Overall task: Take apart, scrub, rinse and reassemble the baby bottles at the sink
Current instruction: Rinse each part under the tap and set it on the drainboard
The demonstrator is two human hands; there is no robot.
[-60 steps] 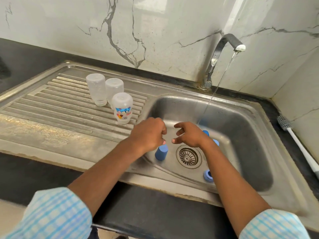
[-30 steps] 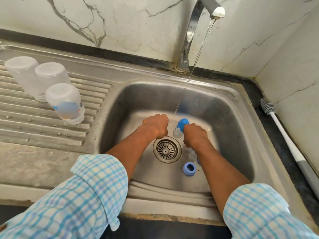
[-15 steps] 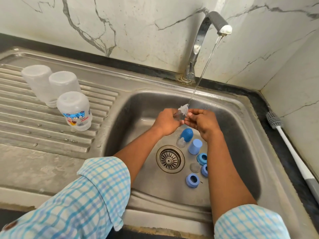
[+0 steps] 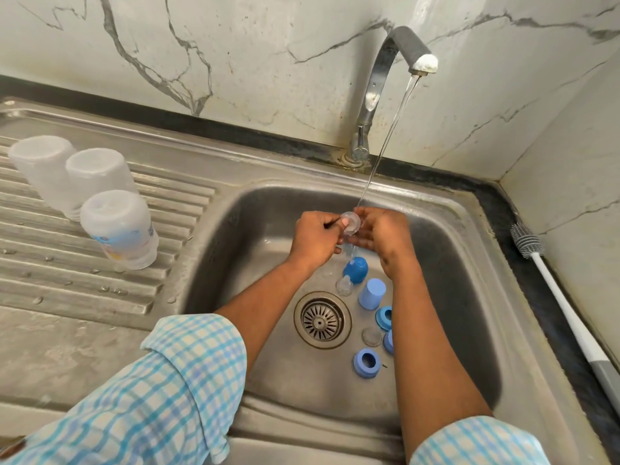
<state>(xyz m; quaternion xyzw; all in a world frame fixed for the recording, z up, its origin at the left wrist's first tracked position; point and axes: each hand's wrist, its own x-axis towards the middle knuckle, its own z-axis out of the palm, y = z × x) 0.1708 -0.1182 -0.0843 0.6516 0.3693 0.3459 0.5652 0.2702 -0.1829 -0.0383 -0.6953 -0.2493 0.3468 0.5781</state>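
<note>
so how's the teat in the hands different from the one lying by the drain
The held teat is gripped between the left hand and right hand under the running water. The loose teat lies untouched beside the drain, out of the stream. The held teat shows its round base to the camera, while the loose teat shows its side. Both are clear.

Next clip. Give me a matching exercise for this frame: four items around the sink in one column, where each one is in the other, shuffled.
1 bottle brush
2 three clear bottles
3 clear teat
4 blue rings

A beside the drain
B under the tap, between left hand and right hand
C on the dark counter, far right
D upside down on the drainboard

Pairs: 1-C, 2-D, 3-B, 4-A
</note>
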